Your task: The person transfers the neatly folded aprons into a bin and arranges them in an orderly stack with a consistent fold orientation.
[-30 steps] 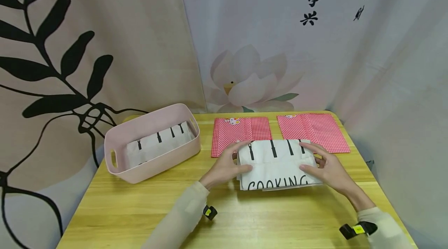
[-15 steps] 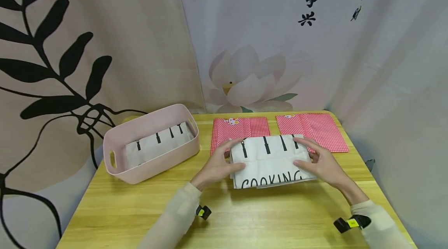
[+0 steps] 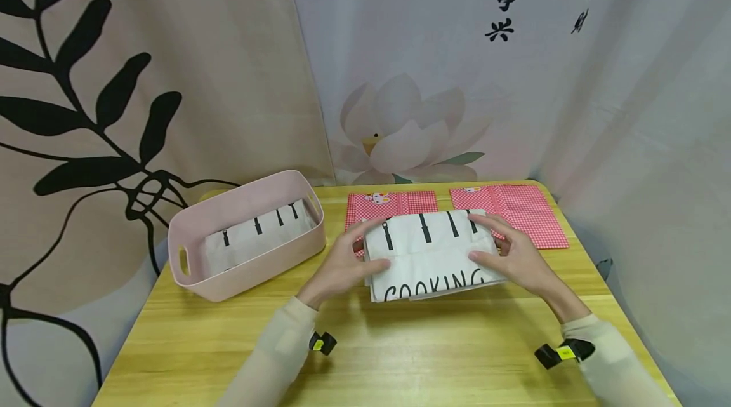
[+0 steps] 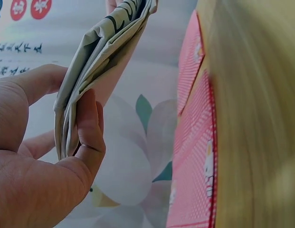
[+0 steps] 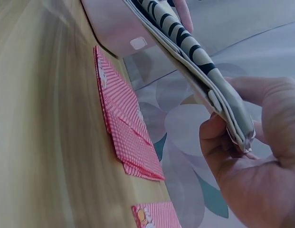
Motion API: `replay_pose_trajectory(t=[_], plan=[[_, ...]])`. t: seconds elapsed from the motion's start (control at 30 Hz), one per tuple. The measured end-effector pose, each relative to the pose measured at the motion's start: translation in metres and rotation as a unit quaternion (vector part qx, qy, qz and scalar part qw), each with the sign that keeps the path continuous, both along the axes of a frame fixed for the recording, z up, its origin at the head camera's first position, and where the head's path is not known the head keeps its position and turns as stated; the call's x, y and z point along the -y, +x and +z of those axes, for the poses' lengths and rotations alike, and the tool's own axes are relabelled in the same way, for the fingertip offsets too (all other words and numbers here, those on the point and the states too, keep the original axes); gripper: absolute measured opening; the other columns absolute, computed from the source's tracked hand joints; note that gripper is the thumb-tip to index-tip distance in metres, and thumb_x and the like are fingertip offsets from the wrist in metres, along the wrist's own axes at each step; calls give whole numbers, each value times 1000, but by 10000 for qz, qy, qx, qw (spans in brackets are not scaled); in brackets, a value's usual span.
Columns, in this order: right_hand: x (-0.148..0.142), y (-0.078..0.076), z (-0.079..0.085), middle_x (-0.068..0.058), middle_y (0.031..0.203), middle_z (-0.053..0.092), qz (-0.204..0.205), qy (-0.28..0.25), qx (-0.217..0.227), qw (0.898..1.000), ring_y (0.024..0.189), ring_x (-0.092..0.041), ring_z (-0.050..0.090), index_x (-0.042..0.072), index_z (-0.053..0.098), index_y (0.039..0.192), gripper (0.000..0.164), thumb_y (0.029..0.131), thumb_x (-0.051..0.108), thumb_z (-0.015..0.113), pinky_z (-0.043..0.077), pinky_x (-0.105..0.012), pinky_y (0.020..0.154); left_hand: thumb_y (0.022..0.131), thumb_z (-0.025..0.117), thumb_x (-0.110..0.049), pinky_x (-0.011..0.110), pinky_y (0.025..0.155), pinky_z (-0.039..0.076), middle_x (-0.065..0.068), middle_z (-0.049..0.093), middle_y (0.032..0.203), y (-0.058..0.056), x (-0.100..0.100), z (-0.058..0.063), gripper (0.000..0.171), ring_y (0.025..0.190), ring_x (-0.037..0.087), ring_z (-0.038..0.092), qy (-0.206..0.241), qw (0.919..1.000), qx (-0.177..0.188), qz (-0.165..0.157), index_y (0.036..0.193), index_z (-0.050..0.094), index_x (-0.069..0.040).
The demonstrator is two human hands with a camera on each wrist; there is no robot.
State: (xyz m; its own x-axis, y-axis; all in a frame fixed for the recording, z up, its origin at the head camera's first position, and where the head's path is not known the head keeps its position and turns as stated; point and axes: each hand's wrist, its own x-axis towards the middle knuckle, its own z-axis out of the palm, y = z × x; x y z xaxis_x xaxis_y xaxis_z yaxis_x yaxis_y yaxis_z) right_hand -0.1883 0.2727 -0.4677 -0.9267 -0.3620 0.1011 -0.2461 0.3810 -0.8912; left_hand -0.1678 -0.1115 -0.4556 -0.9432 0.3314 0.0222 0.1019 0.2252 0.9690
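Observation:
A folded white cloth (image 3: 431, 254), printed with black utensil shapes and the word COOKING, is held between both hands above the table. My left hand (image 3: 348, 261) grips its left end, thumb on the upper face and fingers beneath. At the opposite end my right hand (image 3: 516, 258) pinches it the same way. Stacked layers show along the cloth's edge (image 4: 76, 95) in the left wrist view. The right wrist view also has the cloth (image 5: 199, 71) raised off the wooden surface. The undersides of the fingers are partly hidden in the head view.
Left on the wooden table (image 3: 434, 356) stands a pink plastic basket (image 3: 268, 270), with a similar folded white cloth (image 3: 263, 235) inside. Two folded red checked cloths lie at the back, one on the left (image 3: 394, 202) and one on the right (image 3: 533, 216). Curtains hang behind.
Both hands have carried the folded white cloth leftward and slightly up in the head view. Their hold looks the same. The basket and red checked cloths have stayed in place.

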Motion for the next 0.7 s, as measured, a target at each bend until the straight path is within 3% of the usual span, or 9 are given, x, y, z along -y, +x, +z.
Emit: replay_pose_trajectory(t=[0.13, 0.23, 0.47, 0.7], plan=[[7, -3, 5, -23, 184, 29, -28, 32, 8, 10000, 118, -3, 72, 17, 52, 170, 75, 102, 17, 85, 64, -19, 89, 95, 89, -6, 46, 114, 64, 9, 44, 178, -1, 6, 6, 84, 157, 39, 54, -7, 10000, -41, 53, 169, 53, -22], [12, -5, 9, -21, 184, 29, -31, 44, 28, 10000, 120, -5, 72, 19, 53, 169, 75, 102, 18, 86, 64, -19, 89, 95, 88, -5, 46, 113, 65, 9, 44, 178, -1, 10, 9, 85, 152, 40, 58, 48, 10000, -33, 31, 170, 51, -19], [22, -9, 19, -22, 183, 31, 74, -126, 20, 9999, 133, -41, 71, 18, 53, 169, 74, 102, 16, 85, 66, -21, 91, 96, 87, -3, 33, 103, 67, 11, 48, 173, -3, 18, 14, 85, 143, 38, 65, 159, 9998, -124, 14, 171, 51, -21], [30, -16, 25, -17, 181, 35, 209, -364, 75, 9991, 117, -10, 76, 16, 53, 169, 74, 101, 12, 85, 70, -28, 87, 96, 86, 0, 33, 102, 68, 10, 46, 175, -3, 27, 21, 87, 140, 40, 68, 380, 9993, -52, 25, 172, 49, -21]])
